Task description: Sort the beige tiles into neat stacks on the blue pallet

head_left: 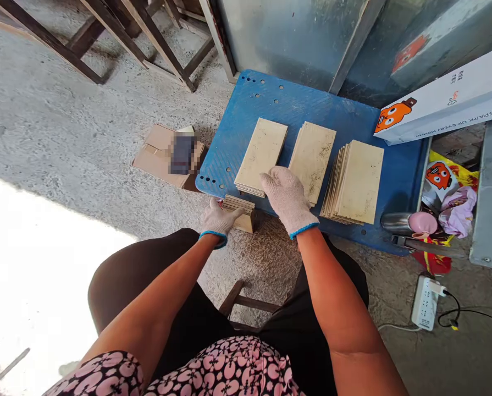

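Observation:
Both my hands wear white knit gloves with blue cuffs. My left hand [217, 219] is closed on a small stack of thin wooden pieces [241, 212] held on edge just off the front of a blue board [353, 118]. My right hand [286, 198] lies palm down, fingers together, over the near end of the left stack of pale rectangular sheets [263, 154]. A middle stack [314, 157] and a fanned right stack [357, 181] lie on the same board.
A flattened cardboard box [159, 154] lies on the concrete to the left. A white printed carton [447, 102], a metal flask [398, 223], crumpled bags [452, 190] and a power strip [425, 302] sit to the right. Wooden frames [138, 33] stand behind. A stool [241, 305] is under me.

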The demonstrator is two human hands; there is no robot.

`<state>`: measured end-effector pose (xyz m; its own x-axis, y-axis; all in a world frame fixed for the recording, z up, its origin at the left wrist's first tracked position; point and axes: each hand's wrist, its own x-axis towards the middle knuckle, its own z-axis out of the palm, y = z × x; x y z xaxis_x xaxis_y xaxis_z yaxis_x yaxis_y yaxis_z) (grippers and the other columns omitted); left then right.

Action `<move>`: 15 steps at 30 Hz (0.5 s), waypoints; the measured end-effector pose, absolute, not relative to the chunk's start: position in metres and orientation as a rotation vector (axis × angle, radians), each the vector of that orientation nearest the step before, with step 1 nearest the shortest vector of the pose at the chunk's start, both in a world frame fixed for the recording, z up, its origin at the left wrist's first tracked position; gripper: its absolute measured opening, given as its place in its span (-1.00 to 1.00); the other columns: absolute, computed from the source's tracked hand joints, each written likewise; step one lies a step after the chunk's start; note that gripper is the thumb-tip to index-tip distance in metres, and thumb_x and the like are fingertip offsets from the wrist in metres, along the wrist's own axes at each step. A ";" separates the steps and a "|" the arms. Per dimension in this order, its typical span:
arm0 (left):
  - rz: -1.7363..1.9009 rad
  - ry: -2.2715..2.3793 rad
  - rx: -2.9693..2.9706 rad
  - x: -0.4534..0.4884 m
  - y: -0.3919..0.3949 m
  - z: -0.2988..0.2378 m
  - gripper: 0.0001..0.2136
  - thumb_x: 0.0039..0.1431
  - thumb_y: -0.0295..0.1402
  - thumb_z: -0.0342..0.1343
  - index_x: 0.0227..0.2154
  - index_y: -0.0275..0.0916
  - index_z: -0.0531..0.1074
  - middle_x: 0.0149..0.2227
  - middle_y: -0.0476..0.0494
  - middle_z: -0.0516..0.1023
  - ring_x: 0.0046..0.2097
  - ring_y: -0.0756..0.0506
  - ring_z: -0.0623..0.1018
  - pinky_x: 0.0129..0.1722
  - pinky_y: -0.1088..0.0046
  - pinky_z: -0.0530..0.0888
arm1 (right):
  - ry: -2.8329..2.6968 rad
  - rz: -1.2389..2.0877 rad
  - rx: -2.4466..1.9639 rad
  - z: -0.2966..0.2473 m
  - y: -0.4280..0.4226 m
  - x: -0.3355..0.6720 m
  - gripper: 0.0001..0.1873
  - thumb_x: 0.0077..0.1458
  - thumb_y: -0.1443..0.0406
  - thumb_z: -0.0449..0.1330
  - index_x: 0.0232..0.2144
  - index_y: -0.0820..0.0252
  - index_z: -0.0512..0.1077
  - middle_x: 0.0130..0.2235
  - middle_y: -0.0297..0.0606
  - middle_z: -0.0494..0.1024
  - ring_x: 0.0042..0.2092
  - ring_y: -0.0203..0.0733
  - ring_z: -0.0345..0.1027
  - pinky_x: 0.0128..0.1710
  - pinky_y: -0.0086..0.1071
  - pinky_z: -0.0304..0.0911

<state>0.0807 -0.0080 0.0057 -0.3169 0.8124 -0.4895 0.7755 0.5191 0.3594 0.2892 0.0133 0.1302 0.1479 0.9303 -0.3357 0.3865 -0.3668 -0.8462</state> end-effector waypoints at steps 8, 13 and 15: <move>-0.027 2.201 1.090 0.102 -0.048 -0.034 0.39 -0.23 -0.06 0.50 0.44 -0.51 -0.37 0.47 -0.63 -0.23 0.50 -0.39 -0.14 0.46 0.12 0.05 | -1.245 1.187 -1.864 0.134 0.018 0.288 -0.74 0.20 0.09 0.18 -0.42 0.09 0.30 -0.31 -0.29 0.43 -0.21 -0.14 0.32 -0.15 -0.26 0.24; 0.004 2.206 1.073 0.107 -0.037 -0.052 0.42 -0.24 -0.04 0.51 0.45 -0.46 -0.42 0.49 -0.57 -0.34 0.51 -0.35 -0.28 0.48 0.13 -0.04 | -1.290 1.156 -1.848 0.124 0.015 0.290 -0.71 0.24 0.06 0.14 -0.42 0.09 0.28 -0.38 -0.34 0.37 -0.27 -0.19 0.26 -0.21 -0.30 0.20; -0.011 2.210 1.054 0.111 -0.035 -0.055 0.46 -0.27 -0.08 0.54 0.44 -0.46 -0.45 0.49 -0.58 -0.38 0.51 -0.34 -0.28 0.48 0.18 -0.06 | -1.313 1.143 -1.847 0.121 0.014 0.289 -0.69 0.25 0.05 0.12 -0.43 0.09 0.26 -0.40 -0.35 0.34 -0.29 -0.20 0.24 -0.23 -0.30 0.17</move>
